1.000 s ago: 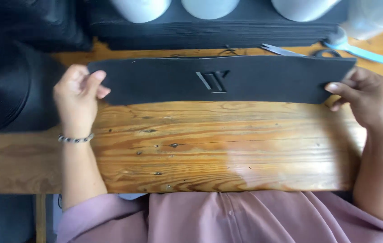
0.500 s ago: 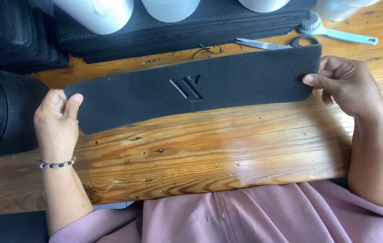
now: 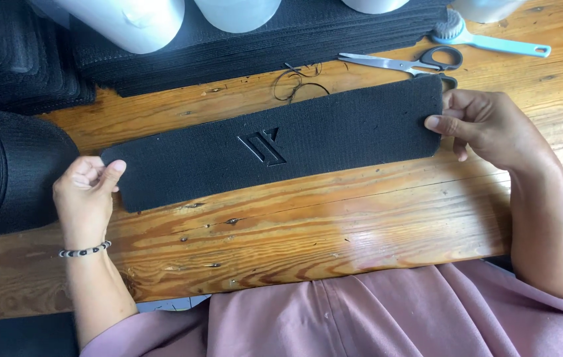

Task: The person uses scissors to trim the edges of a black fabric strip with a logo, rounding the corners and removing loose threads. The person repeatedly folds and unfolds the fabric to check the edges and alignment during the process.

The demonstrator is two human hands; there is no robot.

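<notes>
A long black fabric strip [image 3: 334, 142] with a raised emblem in its middle lies stretched across the wooden table [image 3: 334, 225]. My left hand [image 3: 86, 195], with a bead bracelet at the wrist, pinches the strip's left end. My right hand [image 3: 486, 125] grips the strip's right end, thumb on top. The strip slants slightly, its right end farther from me.
Stacks of black strips [image 3: 261, 49] lie at the back under white cylinders [image 3: 129, 20]. A black cap [image 3: 3, 168] sits at the left. Scissors [image 3: 404, 63], a light blue brush [image 3: 486, 39] and loose black thread [image 3: 298, 82] lie behind the strip.
The strip, held at both ends, has tilted, with its left end coming toward me and its right end farther back. The view has shifted.
</notes>
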